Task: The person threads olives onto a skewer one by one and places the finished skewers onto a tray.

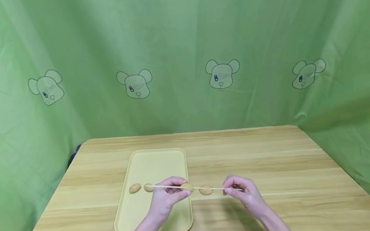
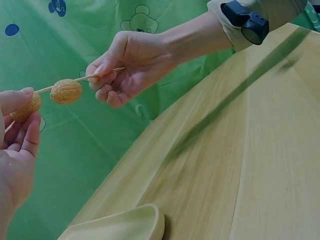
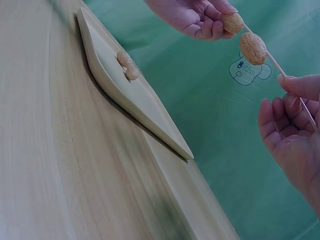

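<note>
A thin wooden skewer (image 1: 216, 188) runs between the two hands above the table, tilted slightly. My left hand (image 1: 167, 198) pinches a wrinkled tan ball (image 1: 187, 187) between thumb and fingers; the skewer passes through it, its end sticking out leftward. Between the hands a second wrinkled tan ball (image 2: 66, 91) sits on the skewer, touched by neither hand. My right hand (image 1: 246, 193) pinches the skewer near its other end with thumb and fingers. Two similar balls, a left one (image 1: 135, 188) and a right one (image 1: 148, 187), lie on the tray. The balls' exact kind is unclear.
A pale yellow rectangular tray (image 1: 156, 161) lies on the left half of the wood-grain table (image 1: 279, 150), partly beneath my left hand. Green curtain (image 1: 175, 35) with bear-head drawings hangs behind the table and at both sides.
</note>
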A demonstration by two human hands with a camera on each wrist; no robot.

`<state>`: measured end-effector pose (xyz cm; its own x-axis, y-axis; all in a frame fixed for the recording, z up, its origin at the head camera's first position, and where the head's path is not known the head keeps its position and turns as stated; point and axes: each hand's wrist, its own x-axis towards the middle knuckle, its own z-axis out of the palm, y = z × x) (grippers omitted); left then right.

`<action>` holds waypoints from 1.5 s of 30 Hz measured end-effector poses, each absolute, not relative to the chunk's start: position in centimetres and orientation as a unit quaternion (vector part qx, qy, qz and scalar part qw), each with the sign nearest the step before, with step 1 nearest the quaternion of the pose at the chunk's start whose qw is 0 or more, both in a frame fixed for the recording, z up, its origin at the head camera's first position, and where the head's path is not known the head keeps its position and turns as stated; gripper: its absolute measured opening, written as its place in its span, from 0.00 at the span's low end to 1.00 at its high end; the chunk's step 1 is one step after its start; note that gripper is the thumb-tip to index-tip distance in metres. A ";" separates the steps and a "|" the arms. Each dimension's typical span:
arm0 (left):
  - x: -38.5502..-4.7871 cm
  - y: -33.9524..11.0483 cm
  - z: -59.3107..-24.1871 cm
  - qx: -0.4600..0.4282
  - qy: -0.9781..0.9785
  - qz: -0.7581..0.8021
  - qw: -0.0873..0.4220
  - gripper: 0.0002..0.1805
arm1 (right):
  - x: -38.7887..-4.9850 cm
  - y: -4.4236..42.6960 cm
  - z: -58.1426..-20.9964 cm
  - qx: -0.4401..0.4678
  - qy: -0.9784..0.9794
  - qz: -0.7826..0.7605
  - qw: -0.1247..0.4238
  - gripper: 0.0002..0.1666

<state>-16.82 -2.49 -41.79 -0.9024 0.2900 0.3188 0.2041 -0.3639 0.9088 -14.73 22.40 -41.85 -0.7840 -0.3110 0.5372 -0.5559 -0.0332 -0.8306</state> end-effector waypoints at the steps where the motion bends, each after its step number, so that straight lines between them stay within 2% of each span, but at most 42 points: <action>1: -16.8 -2.5 -41.8 0.218 0.565 0.795 0.027 0.12 | -14.7 22.4 -41.9 0.314 -0.689 0.646 0.093 0.03; 4: -16.7 -2.4 -41.7 0.214 0.572 0.791 0.027 0.13 | -14.8 22.3 -41.8 0.316 -0.687 0.648 0.094 0.03; 10: -16.7 -2.3 -41.9 0.214 0.579 0.786 0.027 0.13 | -14.7 22.0 -41.8 0.319 -0.685 0.648 0.095 0.12; 20: -16.7 -2.1 -42.1 0.200 0.589 0.782 0.042 0.20 | -15.1 22.0 -42.2 0.345 -0.686 0.633 0.101 0.15; 31: -16.8 -2.0 -42.4 0.209 0.586 0.782 0.040 0.19 | -15.1 22.1 -42.2 0.333 -0.702 0.622 0.093 0.11; 40: -16.7 -1.7 -42.1 0.211 0.601 0.767 0.077 0.20 | -14.5 23.0 -42.4 0.277 -0.747 0.601 0.069 0.04; 45: -16.8 -1.7 -42.2 0.202 0.606 0.764 0.091 0.19 | -14.5 23.1 -42.5 0.244 -0.764 0.595 0.052 0.05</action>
